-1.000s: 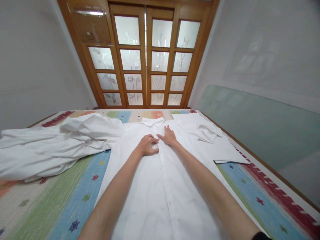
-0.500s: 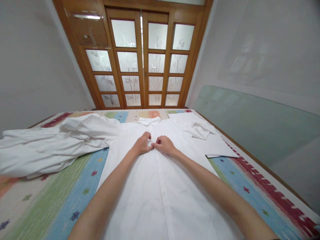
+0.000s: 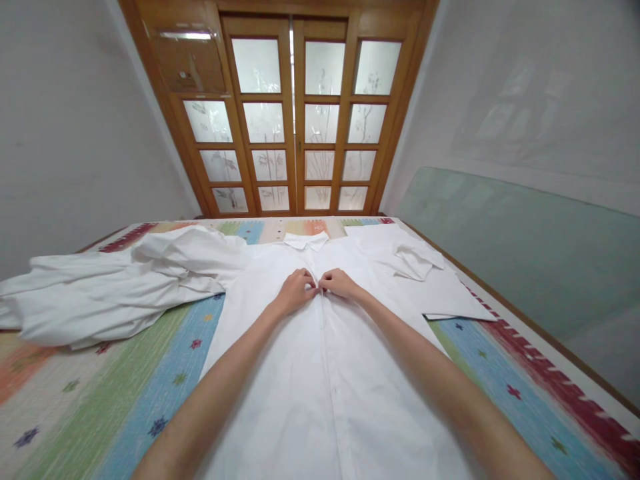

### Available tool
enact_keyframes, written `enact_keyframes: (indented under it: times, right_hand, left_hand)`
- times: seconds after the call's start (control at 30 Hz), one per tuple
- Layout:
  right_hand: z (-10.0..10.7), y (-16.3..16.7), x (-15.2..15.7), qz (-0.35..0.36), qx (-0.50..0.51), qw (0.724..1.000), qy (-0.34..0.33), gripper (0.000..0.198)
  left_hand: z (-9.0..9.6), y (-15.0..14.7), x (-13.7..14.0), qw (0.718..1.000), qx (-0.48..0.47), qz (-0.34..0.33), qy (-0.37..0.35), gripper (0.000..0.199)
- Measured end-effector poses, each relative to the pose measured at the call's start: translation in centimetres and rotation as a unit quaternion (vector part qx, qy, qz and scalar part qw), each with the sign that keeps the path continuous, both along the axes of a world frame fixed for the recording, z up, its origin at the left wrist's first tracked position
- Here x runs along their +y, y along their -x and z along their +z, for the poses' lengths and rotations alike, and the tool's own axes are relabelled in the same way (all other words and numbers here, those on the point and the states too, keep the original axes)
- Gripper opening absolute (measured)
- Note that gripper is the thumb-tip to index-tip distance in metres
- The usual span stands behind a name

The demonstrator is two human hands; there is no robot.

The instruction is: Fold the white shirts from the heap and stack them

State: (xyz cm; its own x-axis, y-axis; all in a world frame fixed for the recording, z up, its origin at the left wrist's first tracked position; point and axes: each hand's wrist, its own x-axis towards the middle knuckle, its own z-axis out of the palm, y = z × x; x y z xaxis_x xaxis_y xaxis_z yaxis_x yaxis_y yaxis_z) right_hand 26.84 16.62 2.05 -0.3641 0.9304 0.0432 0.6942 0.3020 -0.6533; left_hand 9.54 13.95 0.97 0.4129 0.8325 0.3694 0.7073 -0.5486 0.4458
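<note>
White shirt (image 3: 280,380): our left hand (image 3: 297,291) and right hand (image 3: 337,283) both pinch the placket (image 3: 329,373), which we do best to keep straight and flat

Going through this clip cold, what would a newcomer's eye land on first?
Probably the large white shirt, laid out across the middle of the striped, colorful cover with its collar at the far end. Next, the left hand and right hand, close together at the shirt's front, just below the collar. Behind it all, the wooden doors with pale glass panes stand out at the top center.
</note>
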Motion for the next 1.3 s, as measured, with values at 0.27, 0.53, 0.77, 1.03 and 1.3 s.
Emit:
enact_keyframes:
  times: [0.27,0.53,0.77,1.03,1.3]
  right_hand:
    - [-1.0,-0.8,0.0,-0.002,0.156,0.986,0.051,0.014]
    - [-0.4,-0.3,-0.2,-0.007,0.115,0.99,0.081,0.02]
    - [-0.9,0.0,0.1,0.021,0.061,0.997,0.039,0.02]
    - [-0.6,0.0,-0.4,0.021,0.096,0.993,0.067,0.023]
    - [0.4,-0.2,-1.3,-0.011,0.173,0.968,0.179,0.02]
  left_hand:
    - [-0.2,-0.5,-0.9,0.998,0.019,0.05,-0.031,0.006]
    - [-1.0,-0.3,-1.6,0.998,-0.019,0.062,-0.008,0.007]
    - [-0.9,-0.3,-1.2,0.994,-0.059,0.069,0.056,0.008]
    - [-0.4,-0.8,-0.6,0.987,-0.029,0.104,0.116,0.018]
    - [0.5,-0.6,-0.7,0.978,-0.071,0.101,0.168,0.02]
